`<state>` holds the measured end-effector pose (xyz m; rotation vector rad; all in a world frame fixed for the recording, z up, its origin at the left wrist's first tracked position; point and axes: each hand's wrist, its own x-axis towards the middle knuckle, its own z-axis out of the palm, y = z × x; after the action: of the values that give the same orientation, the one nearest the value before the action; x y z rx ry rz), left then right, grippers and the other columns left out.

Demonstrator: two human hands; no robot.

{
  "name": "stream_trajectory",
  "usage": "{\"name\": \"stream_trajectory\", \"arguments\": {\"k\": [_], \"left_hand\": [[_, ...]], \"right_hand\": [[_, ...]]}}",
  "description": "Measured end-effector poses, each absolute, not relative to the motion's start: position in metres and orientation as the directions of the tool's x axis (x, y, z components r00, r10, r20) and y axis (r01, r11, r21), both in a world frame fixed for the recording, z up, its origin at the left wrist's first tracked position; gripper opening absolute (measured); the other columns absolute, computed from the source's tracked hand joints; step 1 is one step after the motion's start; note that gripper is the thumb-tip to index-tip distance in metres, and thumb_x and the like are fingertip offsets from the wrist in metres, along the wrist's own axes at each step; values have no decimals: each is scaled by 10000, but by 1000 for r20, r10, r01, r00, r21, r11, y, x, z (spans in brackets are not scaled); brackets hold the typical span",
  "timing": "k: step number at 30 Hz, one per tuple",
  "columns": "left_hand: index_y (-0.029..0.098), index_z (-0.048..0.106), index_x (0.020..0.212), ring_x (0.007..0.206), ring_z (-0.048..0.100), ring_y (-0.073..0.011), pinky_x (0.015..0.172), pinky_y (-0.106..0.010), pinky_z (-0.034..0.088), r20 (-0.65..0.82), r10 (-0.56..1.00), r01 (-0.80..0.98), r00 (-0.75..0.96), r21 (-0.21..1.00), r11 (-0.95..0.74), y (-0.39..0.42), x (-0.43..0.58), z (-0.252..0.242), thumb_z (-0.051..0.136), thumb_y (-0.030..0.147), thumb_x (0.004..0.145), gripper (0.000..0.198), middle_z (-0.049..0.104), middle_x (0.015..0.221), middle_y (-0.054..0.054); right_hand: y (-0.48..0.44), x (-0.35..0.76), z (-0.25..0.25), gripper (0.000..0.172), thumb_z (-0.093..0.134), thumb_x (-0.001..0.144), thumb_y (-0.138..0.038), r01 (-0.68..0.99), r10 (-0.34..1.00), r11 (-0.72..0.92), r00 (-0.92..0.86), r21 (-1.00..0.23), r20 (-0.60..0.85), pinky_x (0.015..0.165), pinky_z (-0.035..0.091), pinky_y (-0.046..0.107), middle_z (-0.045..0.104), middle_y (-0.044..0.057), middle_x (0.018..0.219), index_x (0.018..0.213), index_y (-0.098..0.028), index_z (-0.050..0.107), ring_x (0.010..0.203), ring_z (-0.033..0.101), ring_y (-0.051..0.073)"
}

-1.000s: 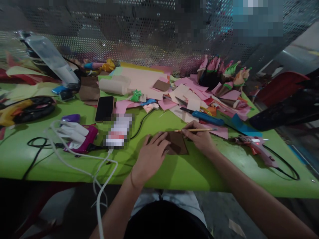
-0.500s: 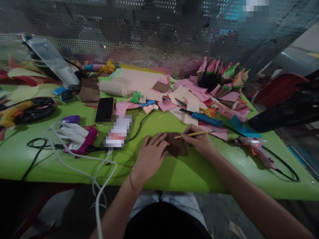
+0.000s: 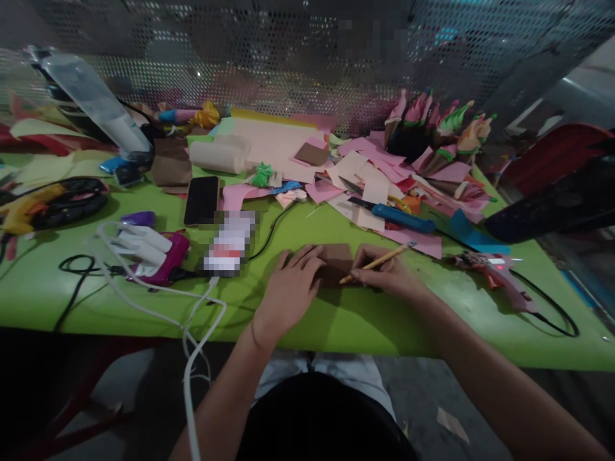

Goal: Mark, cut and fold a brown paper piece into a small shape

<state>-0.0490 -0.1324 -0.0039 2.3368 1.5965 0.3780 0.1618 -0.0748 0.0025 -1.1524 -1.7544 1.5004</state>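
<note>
A brown paper piece (image 3: 336, 261) lies on the green table (image 3: 365, 320) near its front edge. My left hand (image 3: 291, 291) rests flat on the paper's left side, fingers spread, pressing it down. My right hand (image 3: 390, 275) is closed round a yellow pencil (image 3: 377, 261), whose tip touches the lower right edge of the brown paper. The pencil's back end points up and to the right.
Pink and cream paper scraps (image 3: 365, 186), a blue-handled cutter (image 3: 401, 218) and paper cones (image 3: 432, 137) crowd the back right. A glue gun (image 3: 494, 272) with a cord lies right. A phone (image 3: 202, 200), a charger with white cables (image 3: 154, 256) and a paper roll (image 3: 218, 157) lie left.
The pencil has tilted, its tip moving down and left along the brown paper's right edge. My left hand stays pressed on the paper. The camera has shifted slightly.
</note>
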Motion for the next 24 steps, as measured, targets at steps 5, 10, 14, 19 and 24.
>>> {"name": "stream_trajectory", "arguments": {"k": [5, 10, 14, 19, 24], "left_hand": [[206, 571, 1209, 1432, 406, -230, 1187, -521, 287, 57, 935, 859, 351, 377, -345, -132, -48, -5, 436, 208, 982, 264, 497, 1512, -70], [209, 587, 1179, 1441, 391, -242, 1181, -504, 304, 89, 933, 865, 349, 352, -357, -132, -48, -8, 450, 210, 978, 243, 493, 1515, -72], [210, 592, 1165, 1444, 385, -251, 1177, -499, 312, 112, 931, 867, 347, 340, -365, -133, -48, -10, 452, 241, 986, 230, 518, 1495, -58], [190, 572, 1205, 1435, 396, -257, 1177, -504, 312, 106, 933, 867, 344, 346, -359, -132, -48, -11, 489, 223, 969, 252, 513, 1499, -71], [199, 565, 1218, 1418, 420, -251, 1175, -513, 316, 107, 937, 859, 333, 375, -348, -132, -48, -11, 513, 247, 965, 263, 523, 1489, -75]], "right_hand": [[-75, 164, 1, 267, 760, 683, -391, 240, 852, -32, -501, -970, -152, 443, 332, 226, 575, -23, 532, 656, -201, 575, 481, 464, 102], [-69, 164, 0, 291, 791, 678, -417, 106, 939, -12, -342, -994, -47, 477, 402, 238, 587, -23, 595, 707, -207, 592, 517, 512, 113], [-60, 158, 5, 238, 785, 700, -370, 45, 971, 79, -229, -996, 67, 534, 437, 236, 584, -27, 679, 760, -218, 612, 598, 538, 114], [-50, 147, -1, 177, 753, 669, -313, 33, 975, 73, -212, -997, 65, 559, 464, 251, 626, -23, 691, 762, -211, 643, 585, 564, 114], [-47, 147, -15, 195, 737, 659, -337, 112, 988, 49, -154, -993, 31, 476, 424, 235, 623, -34, 589, 700, -211, 593, 493, 565, 116]]}}
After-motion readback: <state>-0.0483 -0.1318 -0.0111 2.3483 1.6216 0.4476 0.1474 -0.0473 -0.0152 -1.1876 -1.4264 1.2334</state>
